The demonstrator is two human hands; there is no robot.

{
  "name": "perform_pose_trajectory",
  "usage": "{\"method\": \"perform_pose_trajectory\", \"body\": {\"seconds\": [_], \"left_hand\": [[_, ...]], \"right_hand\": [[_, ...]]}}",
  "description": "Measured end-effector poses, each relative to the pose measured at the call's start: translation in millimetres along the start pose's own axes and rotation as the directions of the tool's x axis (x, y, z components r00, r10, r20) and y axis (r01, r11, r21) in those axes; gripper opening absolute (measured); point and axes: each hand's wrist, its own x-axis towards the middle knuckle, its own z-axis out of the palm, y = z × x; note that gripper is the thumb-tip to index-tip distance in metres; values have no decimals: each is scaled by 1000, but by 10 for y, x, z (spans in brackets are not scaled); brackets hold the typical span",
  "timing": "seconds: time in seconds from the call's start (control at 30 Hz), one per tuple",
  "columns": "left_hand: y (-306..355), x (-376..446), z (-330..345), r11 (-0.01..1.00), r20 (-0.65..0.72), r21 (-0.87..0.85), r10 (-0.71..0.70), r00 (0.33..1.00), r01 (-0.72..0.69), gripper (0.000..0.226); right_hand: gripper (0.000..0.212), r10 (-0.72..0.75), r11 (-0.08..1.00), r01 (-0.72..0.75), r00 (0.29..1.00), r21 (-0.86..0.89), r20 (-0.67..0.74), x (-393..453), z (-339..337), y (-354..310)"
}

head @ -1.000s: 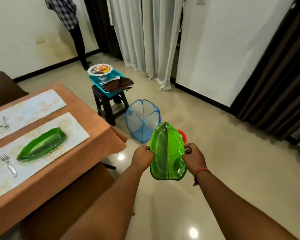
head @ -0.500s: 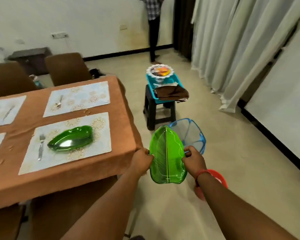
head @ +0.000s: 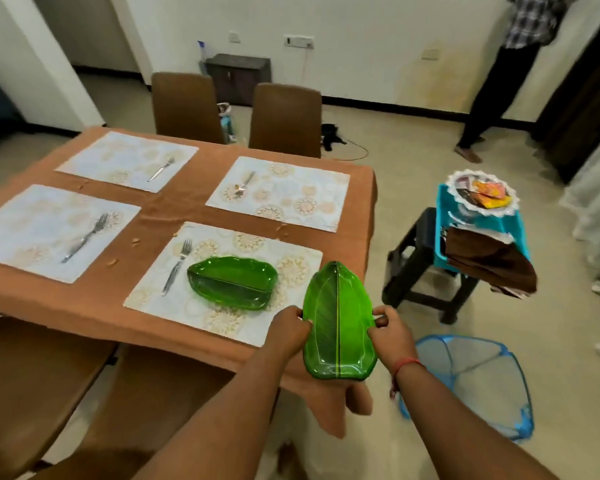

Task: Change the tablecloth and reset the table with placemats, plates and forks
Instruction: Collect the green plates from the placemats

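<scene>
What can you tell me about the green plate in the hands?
The held plate is shiny, see-through green, probably plastic, and leaf-shaped, with a dark rib down its middle and a raised rim. It looks empty. The left hand and right hand grip its long edges, holding it above the table's near corner, pointing away.

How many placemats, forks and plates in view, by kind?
Placemats: 4
Forks: 4
Plates: 2, one on a mat, one held in both hands
Total: 10
</scene>
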Motion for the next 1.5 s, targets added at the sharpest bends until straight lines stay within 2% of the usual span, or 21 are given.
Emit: {"method": "perform_pose_trajectory", "body": {"seconds": [0.13, 0.2, 0.33, 0.5, 0.6, 0.7, 0.8, 0.9, 1.03, 1.2, 1.5], "left_hand": [[-4, 440, -337, 996, -80, -77, -55, 995, 49, 2], [-73, 564, -459, 992, -113, -92, -95, 989, 85, 9], [-240, 760, -696, 977, -198, -113, -201, 959, 182, 10], [-408, 909, -959, 900, -307, -228, -427, 850, 370, 5], [-479, 992, -1019, 831, -357, -309, -552, 754, 462, 16], [-493, 1050, -1013, 759, -369, -423, -643, 670, 495, 13], [-476, 1082, -1007, 706, -354, -501, -695, 625, 501, 14], [-541, 1089, -998, 649, -321, -556, -744, 586, 520, 17], [-652, 1178, -974, 598, -262, -620, -768, 584, 508, 15], [-732, 1240, -918, 557, -227, -660, -787, 573, 505, 9], [-776, 1283, -900, 543, -210, -698, -779, 591, 468, 13]], "right_hand": [[24, -26, 999, 29, 998, -38, 64, 544, 323, -473], [23, -42, 997, 50, 991, -60, 130, 714, 490, -652], [31, -99, 987, 131, 951, -94, 292, 1076, 893, -1010], [40, -159, 960, 251, 853, -123, 497, 1431, 1470, -1408], [46, -186, 937, 327, 769, -125, 612, 1595, 1759, -1630], [55, -169, 905, 391, 690, -166, 704, 1707, 2015, -1739], [60, -131, 864, 446, 648, -235, 750, 1788, 2190, -1766], [62, -99, 779, 540, 610, -320, 787, 1766, 2311, -1793], [62, -87, 725, 573, 626, -381, 775, 1766, 2371, -1824], [58, -135, 682, 630, 608, -372, 783, 1809, 2454, -1852], [54, -145, 692, 614, 633, -379, 761, 1823, 2515, -1851]]}}
